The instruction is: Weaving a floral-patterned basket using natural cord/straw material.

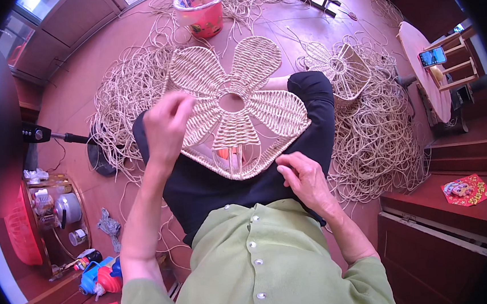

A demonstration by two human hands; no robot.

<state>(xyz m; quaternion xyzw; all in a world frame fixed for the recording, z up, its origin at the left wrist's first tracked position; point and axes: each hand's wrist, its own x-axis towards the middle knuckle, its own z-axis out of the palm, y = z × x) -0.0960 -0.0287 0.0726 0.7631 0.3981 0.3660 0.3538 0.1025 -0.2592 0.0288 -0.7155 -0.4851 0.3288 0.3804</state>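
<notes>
Across my thighs rests a flower-shaped woven cord panel (236, 131) of pale twisted rope, with broad petals around a round central hole. Its lowest petal is only partly woven, with bare frame and strands below it. My left hand (170, 123) is raised over the panel's left petals, its fingers curled closed and slightly blurred. Beside the lower right rim, my right hand (305, 175) hovers near my thigh with its fingers bent in. Whatever either hand may pinch is too small or hidden to make out.
Loose rope piles (364, 154) spread over the floor on both sides and beyond. A second woven flower piece (337, 67) lies at the right. Ahead stands a lined red bucket (204, 18). A phone (433, 56) is by a round wooden stool (420, 75); a tiered shelf (59, 212) stands left.
</notes>
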